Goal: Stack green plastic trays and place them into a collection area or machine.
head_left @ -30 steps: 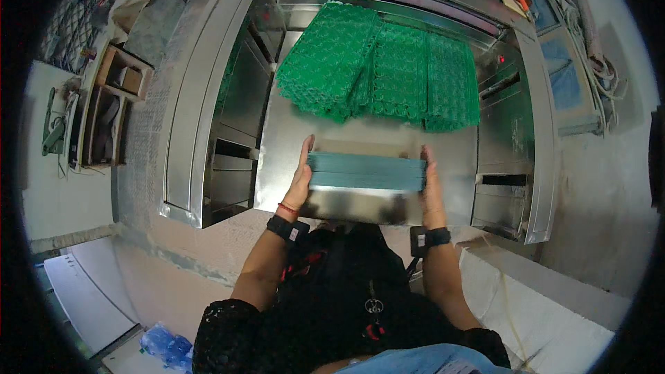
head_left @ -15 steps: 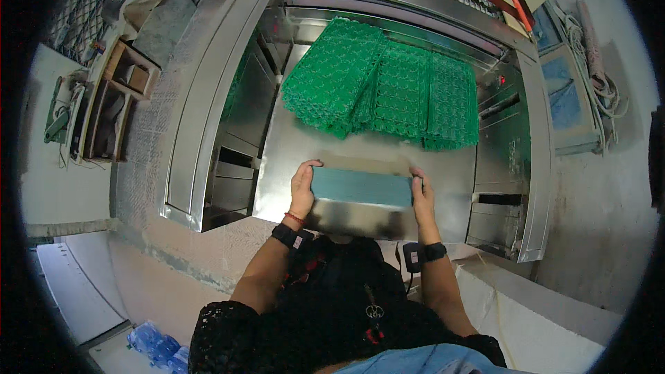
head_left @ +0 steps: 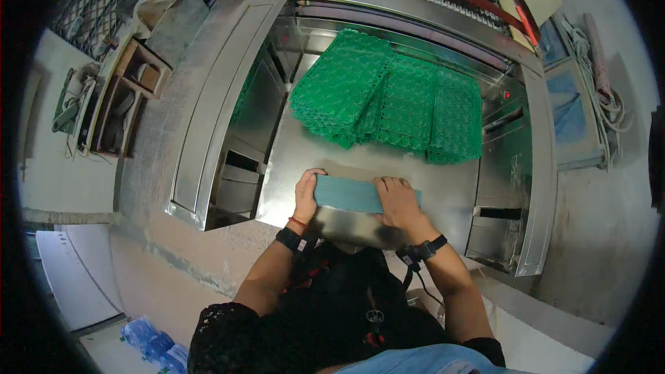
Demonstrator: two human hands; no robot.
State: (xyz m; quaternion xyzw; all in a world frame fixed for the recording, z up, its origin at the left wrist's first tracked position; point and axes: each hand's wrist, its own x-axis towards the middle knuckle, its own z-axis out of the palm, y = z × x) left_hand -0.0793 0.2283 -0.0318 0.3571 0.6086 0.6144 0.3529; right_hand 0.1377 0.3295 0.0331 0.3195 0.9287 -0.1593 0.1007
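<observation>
A smooth, pale blue-green block, long and straight-edged, is lying crosswise near the front edge of the shiny metal bench, between the person's two hands. The left hand is grasping its left end, the palm pressing against the short side and the fingertips curling over the far corner. The right hand is draping over the right part of the block, its fingers reaching across the top and a small piece of the end showing beyond them; how firmly it is gripping, one cannot tell. The polished sheet metal is mirroring a blurred dark patch below the block's near face. Farther back, three bright green stacks are sitting side by side, each built of thin, flat layers with a lacy, raised pattern and scalloped edges: the left stack is standing tallest and slanting, its side leaning against the middle stack, while the right stack is lying next to that one, flatter and rectangular. Brushed metal walls are flanking the bench, the left wall showing a folded, panelled rim. A thin red bracelet is circling the left wrist, and black straps, the right strap carrying a small box, are wrapping both wrists.
</observation>
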